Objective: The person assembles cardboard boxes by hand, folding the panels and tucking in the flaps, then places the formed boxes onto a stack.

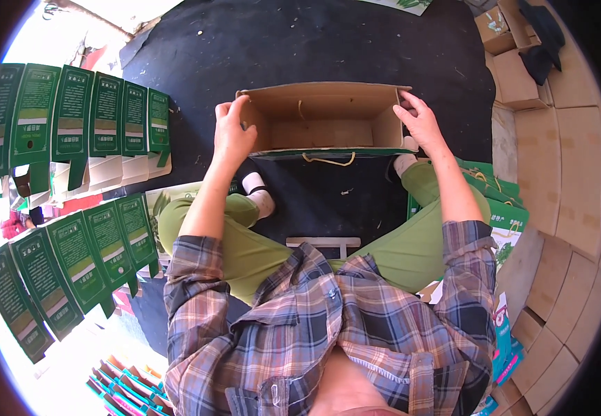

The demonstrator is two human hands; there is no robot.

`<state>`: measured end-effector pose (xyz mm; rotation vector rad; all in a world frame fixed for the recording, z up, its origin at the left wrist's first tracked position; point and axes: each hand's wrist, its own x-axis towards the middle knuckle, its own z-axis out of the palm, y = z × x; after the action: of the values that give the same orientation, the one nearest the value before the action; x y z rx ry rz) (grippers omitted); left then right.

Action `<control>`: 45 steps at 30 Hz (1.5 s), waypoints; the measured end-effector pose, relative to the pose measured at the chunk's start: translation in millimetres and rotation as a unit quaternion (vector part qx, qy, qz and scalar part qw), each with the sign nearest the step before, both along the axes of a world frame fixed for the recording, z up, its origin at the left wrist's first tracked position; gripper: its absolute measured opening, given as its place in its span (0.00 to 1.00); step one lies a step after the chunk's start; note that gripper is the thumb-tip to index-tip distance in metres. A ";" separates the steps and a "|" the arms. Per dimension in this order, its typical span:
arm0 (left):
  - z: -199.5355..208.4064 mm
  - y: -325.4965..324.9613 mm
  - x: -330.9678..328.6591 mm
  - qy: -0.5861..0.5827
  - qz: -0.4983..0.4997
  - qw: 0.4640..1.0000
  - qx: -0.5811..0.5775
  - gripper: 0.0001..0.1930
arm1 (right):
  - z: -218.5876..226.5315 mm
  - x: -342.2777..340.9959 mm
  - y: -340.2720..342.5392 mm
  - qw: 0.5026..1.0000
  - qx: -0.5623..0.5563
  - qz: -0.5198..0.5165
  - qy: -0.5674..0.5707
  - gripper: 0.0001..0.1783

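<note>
Between my hands, an open cardboard carry box [325, 132] stands with its mouth toward me. Its inside is plain brown, and a green outer face shows along the near rim. A yellowish cord handle [329, 161] hangs from the near side, and another cord loops inside by the far wall. My left hand [234, 132] grips the left end near the far corner, fingers curled at the edge. At the right end, my right hand [420, 123] holds the far corner, thumb on the rim and fingers outside. The box's underside is hidden.
Two rows of green printed cartons [72, 114] stand at my left. Flat green carry boxes [491, 184] with cords lie by my right knee. Brown cardboard boxes [539, 159] line the right side. Black sheeting [300, 48] covers the floor, and teal-and-pink cartons [127, 388] sit lower left.
</note>
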<state>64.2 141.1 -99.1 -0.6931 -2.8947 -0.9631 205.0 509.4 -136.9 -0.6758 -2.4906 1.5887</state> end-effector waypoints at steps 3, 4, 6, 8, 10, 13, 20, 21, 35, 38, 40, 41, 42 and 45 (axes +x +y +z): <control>4.8 0.6 -9.9 -0.090 0.017 0.995 -0.039 0.36 | 2.3 -3.0 -2.9 1.000 -0.005 0.004 -0.015 0.31; 9.2 4.1 -11.3 -0.081 0.005 0.995 -0.060 0.36 | 2.5 -3.2 -1.9 1.000 -0.003 0.001 -0.017 0.31; 7.1 7.5 -13.4 -0.073 -0.021 0.993 -0.089 0.37 | 3.1 -2.8 -0.1 0.999 -0.017 -0.008 -0.040 0.32; 6.1 10.3 -12.7 -0.082 -0.052 0.990 -0.099 0.38 | 4.7 -2.6 0.4 0.999 -0.017 -0.011 -0.050 0.32; 7.1 11.0 -11.3 -0.091 -0.080 0.986 -0.111 0.38 | 10.5 -4.2 -4.2 0.998 -0.020 -0.011 -0.059 0.32; 9.6 8.9 -9.9 -0.124 -0.121 0.982 -0.075 0.40 | 23.0 -6.3 -12.9 0.993 -0.060 0.000 -0.105 0.32; -10.1 -5.8 -20.3 -0.411 -0.105 0.904 0.056 0.54 | 11.5 -5.7 -10.4 0.977 -0.142 0.027 -0.156 0.34; -13.8 -11.9 -24.0 -0.467 -0.090 0.876 0.080 0.56 | 11.4 -6.3 -11.6 0.974 -0.152 0.029 -0.164 0.35; -32.8 7.7 -16.2 -0.148 -0.046 0.987 -0.045 0.30 | -14.3 3.7 4.2 0.996 -0.065 0.025 -0.060 0.30; -40.2 11.0 -2.9 -0.014 -0.037 0.994 -0.098 0.27 | -4.6 12.6 -12.3 0.977 0.188 0.096 -0.026 0.25; -42.3 12.1 2.5 0.072 -0.042 0.988 -0.129 0.25 | 1.3 19.5 -26.0 0.923 0.344 0.172 0.006 0.29; -43.9 13.5 3.3 0.072 -0.044 0.988 -0.127 0.25 | 1.4 24.3 -30.1 0.923 0.346 0.171 0.005 0.29; -45.3 14.4 4.0 0.067 -0.073 0.982 -0.159 0.24 | 1.0 29.2 -35.8 0.914 0.360 0.185 -0.027 0.32; -49.6 14.7 8.4 0.029 -0.113 0.969 -0.217 0.25 | 0.3 31.6 -40.8 0.898 0.377 0.212 -0.082 0.43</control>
<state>72.7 155.8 -148.7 -1.0686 -3.0448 -0.2978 236.6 468.6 -136.6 -0.1546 -3.1877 0.4994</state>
